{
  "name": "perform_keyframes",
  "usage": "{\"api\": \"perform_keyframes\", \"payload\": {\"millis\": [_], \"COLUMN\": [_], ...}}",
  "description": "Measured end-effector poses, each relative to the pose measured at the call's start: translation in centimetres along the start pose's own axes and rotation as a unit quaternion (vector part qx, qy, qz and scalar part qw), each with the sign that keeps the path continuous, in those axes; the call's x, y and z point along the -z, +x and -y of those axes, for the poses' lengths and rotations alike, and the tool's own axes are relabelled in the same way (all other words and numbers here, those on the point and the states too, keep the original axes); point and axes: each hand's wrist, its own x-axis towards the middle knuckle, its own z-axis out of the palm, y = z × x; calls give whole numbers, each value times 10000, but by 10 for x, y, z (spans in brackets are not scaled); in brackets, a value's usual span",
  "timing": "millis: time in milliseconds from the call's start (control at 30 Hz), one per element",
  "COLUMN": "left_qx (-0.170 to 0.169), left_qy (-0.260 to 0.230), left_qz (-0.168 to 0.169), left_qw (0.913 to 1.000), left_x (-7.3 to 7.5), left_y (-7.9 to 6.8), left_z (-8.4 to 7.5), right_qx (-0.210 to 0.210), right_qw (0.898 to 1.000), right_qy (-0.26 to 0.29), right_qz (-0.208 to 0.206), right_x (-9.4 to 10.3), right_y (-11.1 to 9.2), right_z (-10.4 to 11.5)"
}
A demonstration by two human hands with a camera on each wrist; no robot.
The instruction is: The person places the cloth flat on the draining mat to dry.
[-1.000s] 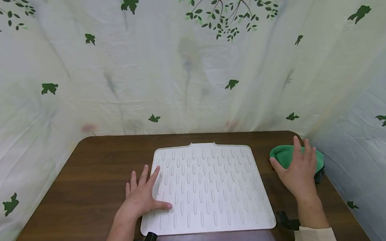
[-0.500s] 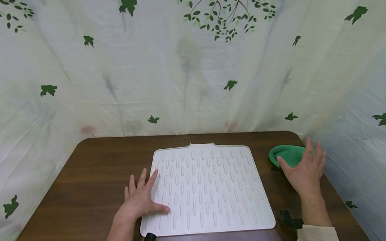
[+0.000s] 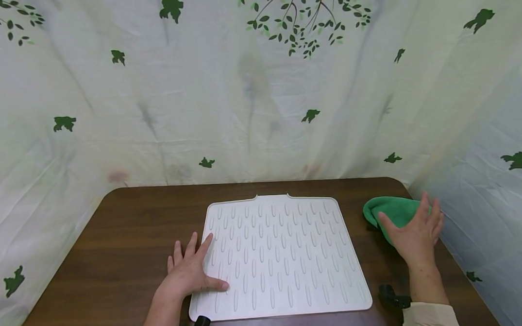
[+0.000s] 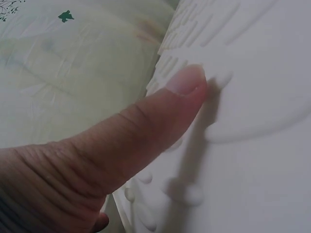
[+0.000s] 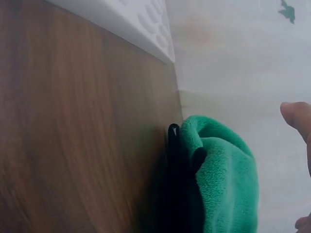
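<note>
Holding left hand (image 3: 189, 273) spread wide over left edge of white bumpy board (image 3: 282, 259) on brown table (image 3: 115, 237). Holding right hand (image 3: 415, 236) spread too, just by soft green cloth (image 3: 390, 209) near back right corner of table, with black thing (image 5: 183, 196) against cloth.

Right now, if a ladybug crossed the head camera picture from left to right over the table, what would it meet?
Person's left grip → white ridged board → green cloth. I left out the person's right grip because it overlaps the cloth.
</note>
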Motion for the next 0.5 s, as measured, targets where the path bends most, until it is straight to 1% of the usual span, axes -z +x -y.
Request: {"api": "perform_keyframes", "payload": {"millis": [133,333,500], "left_qx": [24,74,142], "left_qy": [-10,-13,-99], "left_qz": [14,57,105], "left_qw": [10000,10000,9998], "left_x": [-1,-2,-2], "left_y": [0,0,-2], "left_z": [1,2,3], "right_qx": [-105,-207,-303], "right_qw": [9999,9996,9992], "right_qy": [54,189,266], "right_qz": [33,-41,-26], "right_x": [-2,-5,-8], "right_y": [1,2,3], "right_z": [-3,-9,-14]}}
